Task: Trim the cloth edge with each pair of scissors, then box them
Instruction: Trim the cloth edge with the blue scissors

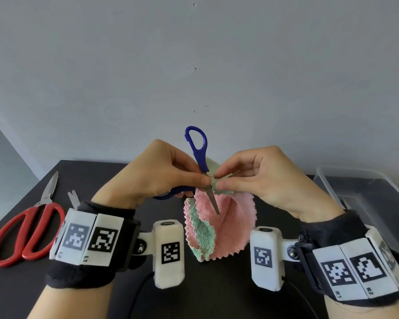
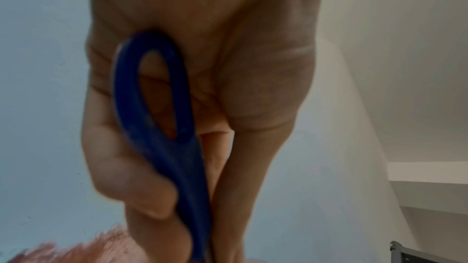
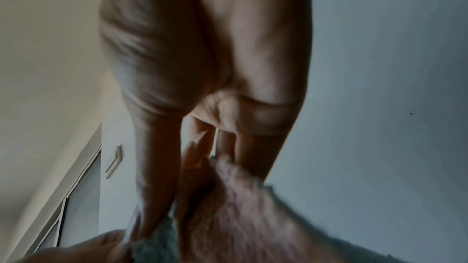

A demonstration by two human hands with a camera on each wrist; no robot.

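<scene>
A: What does my left hand (image 1: 157, 173) hold now?

B: It grips the blue-handled scissors with steel blades (image 1: 199, 162). The fingers are curled around the lower handle loop, and the other loop stands free above the hand. In the left wrist view, the blue loop (image 2: 154, 95) lies against the palm (image 2: 202, 47), with the fingers closed beside it.

A: And my right hand (image 1: 263, 178)?

B: The thumb and fingers pinch the upper edge of the pink and green fluffy cloth with the zigzag border (image 1: 226, 224), just right of the blades. The cloth hangs down from this pinch, above the black table (image 1: 217, 295). In the right wrist view the cloth (image 3: 243, 217) comes out below the fingertips (image 3: 152, 197).

A: Where are the blades?

B: They point down from the grip, in front of the pink side. If they are around the edge or only beside it, I cannot tell.

A: What else do I see?

B: Left of my left wrist, red-handled scissors (image 1: 25, 233) lie flat on the table. Just beside them is a small metal pair (image 1: 73, 199), partly hidden. Right of my right hand stands a clear plastic box (image 1: 364, 187).
</scene>
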